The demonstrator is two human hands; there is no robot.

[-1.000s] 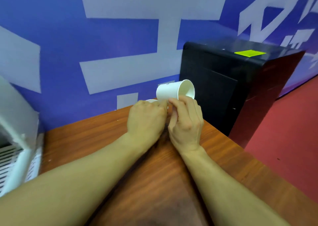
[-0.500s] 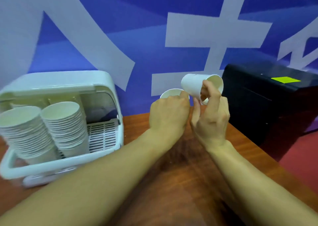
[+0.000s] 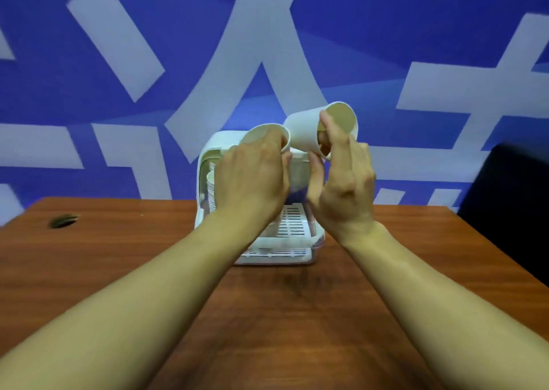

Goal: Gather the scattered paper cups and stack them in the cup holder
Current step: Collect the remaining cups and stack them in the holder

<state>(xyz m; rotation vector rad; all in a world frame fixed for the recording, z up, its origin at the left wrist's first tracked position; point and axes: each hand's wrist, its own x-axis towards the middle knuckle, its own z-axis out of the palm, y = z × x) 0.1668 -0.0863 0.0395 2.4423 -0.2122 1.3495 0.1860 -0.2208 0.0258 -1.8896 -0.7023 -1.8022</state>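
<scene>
Both hands have swung in front of the holder point(image 3: 292, 241), which stands on the table point(image 3: 118, 256) beyond them; left hand point(image 3: 252, 178) grips an upright cup point(image 3: 264, 132), right hand point(image 3: 341, 187) pinches a tilted cup point(image 3: 306, 131), its base pointing down-left at the upright cup's mouth, just beside it.

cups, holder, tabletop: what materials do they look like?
Cups: thin white paper by the look, matte, with a rolled rim. Holder: white moulded plastic, slightly glossy, with a slotted floor. Tabletop: reddish-brown wood grain with an even sheen, so laminate or veneer; can't tell which.
</scene>
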